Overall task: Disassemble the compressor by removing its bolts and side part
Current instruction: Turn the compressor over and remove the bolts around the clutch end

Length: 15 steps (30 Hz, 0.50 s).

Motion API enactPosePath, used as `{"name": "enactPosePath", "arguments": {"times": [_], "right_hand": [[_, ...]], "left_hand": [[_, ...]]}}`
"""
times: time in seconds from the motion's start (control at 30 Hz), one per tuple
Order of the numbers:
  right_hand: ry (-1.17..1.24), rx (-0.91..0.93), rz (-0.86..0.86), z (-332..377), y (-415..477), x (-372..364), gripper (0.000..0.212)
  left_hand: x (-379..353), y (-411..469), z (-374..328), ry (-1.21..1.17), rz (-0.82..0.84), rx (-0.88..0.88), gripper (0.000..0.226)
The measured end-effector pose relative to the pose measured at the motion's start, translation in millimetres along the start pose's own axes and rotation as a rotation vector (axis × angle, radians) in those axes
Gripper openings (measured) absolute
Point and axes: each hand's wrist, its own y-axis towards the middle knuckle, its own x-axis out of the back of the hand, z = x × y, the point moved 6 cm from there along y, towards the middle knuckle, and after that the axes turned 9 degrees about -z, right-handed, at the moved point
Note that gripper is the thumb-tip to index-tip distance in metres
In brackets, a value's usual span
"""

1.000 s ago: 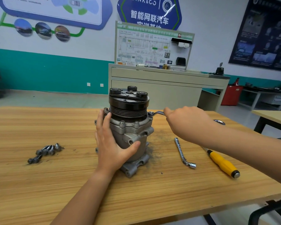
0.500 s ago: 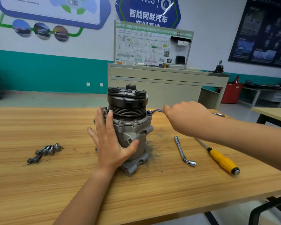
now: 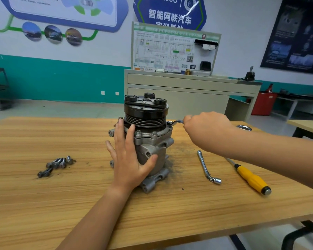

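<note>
Compressor (image 3: 152, 147) stood upright, pulley (image 3: 146, 112) uppermost, near the middle of the worktop (image 3: 43, 204), well back from the worktop's near edge. A smear of dark grime (image 3: 181, 152) lay on the wood just right of the compressor's base.

Left hand (image 3: 130, 159): flat against the compressor's left-front side, fingers straight and splayed, thumb pressed across the front of the housing; nothing gripped. Right hand (image 3: 206, 130): just right of the compressor, fist closed round the shank of a spanner (image 3: 175, 122), whose near end sat on a bolt at the flange under the pulley. The spanner's far ring (image 3: 244, 127) showed beyond the forearm.

Room for moving: a broad strip of bare wood ran left of the compressor out to the loose bolts (image 3: 58, 164), which lay bunched well apart from it. To the right of the compressor lay an L-shaped socket wrench (image 3: 206, 166), then, further out, a yellow-handled screwdriver (image 3: 249, 177), its butt toward the worktop's near right edge. The right forearm crossed above the screwdriver's blade.

Against 1.0 s ago: the left fingers, then held together, had spread, little finger now standing out from the rest. Right hand's grip on the spanner unchanged. Loose bolts, socket wrench and screwdriver had not shifted relative to the compressor.
</note>
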Motion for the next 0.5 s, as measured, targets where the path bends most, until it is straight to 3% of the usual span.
{"name": "enactPosePath", "arguments": {"times": [0.17, 0.37, 0.5], "right_hand": [[0.049, -0.040, -0.027, -1.6, 2.0, -7.7, 0.025], [-0.034, 0.057, -0.034, -17.4, 11.2, -20.4, 0.023], [-0.109, 0.096, -0.042, -24.4, 23.5, -27.7, 0.032]], "left_hand": [[6.1, 2.1, 5.0, -0.026, -0.027, 0.001, 0.074], [19.5, 8.4, 40.8, -0.131, -0.122, 0.276, 0.064], [12.2, 6.0, 54.0, -0.194, -0.075, 0.388, 0.076]]}}
